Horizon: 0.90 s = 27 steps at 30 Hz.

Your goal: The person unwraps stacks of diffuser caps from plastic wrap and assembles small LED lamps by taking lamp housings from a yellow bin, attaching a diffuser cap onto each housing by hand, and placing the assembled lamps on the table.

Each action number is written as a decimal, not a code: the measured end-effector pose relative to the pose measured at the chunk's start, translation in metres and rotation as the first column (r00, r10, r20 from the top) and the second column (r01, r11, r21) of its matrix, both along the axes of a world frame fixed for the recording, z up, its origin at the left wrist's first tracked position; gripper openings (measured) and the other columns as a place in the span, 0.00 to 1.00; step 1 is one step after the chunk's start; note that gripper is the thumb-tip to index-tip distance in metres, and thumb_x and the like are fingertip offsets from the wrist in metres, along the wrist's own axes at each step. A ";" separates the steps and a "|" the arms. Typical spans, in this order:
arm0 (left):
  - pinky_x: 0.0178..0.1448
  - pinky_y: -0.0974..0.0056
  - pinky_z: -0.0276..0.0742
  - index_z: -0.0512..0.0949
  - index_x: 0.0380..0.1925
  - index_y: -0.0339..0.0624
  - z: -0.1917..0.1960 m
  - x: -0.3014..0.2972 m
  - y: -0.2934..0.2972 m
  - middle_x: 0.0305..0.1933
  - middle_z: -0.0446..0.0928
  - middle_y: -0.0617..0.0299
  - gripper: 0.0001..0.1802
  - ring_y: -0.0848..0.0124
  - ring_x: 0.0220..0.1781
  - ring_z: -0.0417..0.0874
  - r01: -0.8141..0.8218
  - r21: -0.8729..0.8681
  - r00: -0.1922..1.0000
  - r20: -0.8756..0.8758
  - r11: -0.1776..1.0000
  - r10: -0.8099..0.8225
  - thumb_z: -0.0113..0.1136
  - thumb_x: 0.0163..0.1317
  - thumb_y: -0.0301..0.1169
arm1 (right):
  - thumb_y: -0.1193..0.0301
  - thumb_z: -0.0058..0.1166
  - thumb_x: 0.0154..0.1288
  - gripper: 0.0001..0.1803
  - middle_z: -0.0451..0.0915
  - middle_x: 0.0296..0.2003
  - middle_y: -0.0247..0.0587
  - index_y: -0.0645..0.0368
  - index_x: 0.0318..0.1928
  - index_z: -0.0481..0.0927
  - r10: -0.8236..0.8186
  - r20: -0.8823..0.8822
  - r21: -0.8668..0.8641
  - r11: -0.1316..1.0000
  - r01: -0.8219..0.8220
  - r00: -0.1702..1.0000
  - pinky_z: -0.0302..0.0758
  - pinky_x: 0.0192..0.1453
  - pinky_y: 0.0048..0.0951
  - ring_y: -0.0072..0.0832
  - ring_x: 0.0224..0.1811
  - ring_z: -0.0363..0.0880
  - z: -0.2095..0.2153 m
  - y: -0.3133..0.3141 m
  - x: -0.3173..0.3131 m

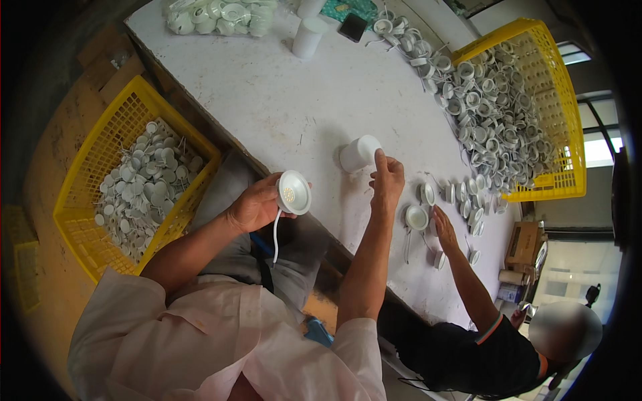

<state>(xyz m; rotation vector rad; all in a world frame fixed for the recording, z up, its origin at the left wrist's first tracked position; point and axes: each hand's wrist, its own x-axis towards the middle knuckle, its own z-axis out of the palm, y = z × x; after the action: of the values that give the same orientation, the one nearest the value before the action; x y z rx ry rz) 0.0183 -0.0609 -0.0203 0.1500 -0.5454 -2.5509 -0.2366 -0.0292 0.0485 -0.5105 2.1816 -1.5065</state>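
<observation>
Left hand (pixel 253 206), centre of the frame: fingers wrapped around the back of a round white lamp fitting (pixel 293 192), face turned toward the camera, showing a yellowish dotted disc at its middle. 1 white lead (pixel 275 234) hangs from the fitting, down past the wrist.

Right hand (pixel 386 179), just right of the fitting: fingers drawn together narrow, with the index finger extended upward. The fingertip touches a white cylindrical cup (pixel 358 153) lying on its side on the white table (pixel 321 93). Whether a small part is pinched between the fingers cannot be told.

Lower right of the frame: a second person in a dark shirt reaches 1 hand (pixel 443 226) onto the table, flat beside a white ring-shaped fitting (pixel 416 217). More white fittings (pixel 468 197) stand in a loose row to the right of it.

Left of the frame: yellow mesh crate (pixel 100 174) below the table edge, holding a layer of small white discs with wires (pixel 144 180).

Upper right: a second yellow crate (pixel 568 134), resting on the table, filled with white fittings (pixel 498 113); a trail of these spills along the table toward the top centre.

Top of the frame: a clear bag of white parts (pixel 217 15), 2 upright white cylinders (pixel 307 33) and a dark phone (pixel 352 27)
</observation>
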 end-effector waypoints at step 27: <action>0.47 0.58 0.83 0.58 0.64 0.35 0.018 -0.020 0.016 0.61 0.66 0.40 0.30 0.49 0.62 0.71 0.177 0.081 0.976 0.116 0.981 -0.186 0.32 0.72 0.47 | 0.73 0.54 0.66 0.04 0.77 0.27 0.34 0.59 0.35 0.74 0.193 0.584 -0.560 0.799 0.218 0.789 0.67 0.28 0.18 0.19 0.24 0.70 -0.027 0.096 0.038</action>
<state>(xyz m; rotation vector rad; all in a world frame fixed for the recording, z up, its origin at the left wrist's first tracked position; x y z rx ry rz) -0.0019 -0.0453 -0.0026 0.2972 -0.5375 -2.7541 -0.1989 0.0666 0.0218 -0.1303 1.1708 -2.0247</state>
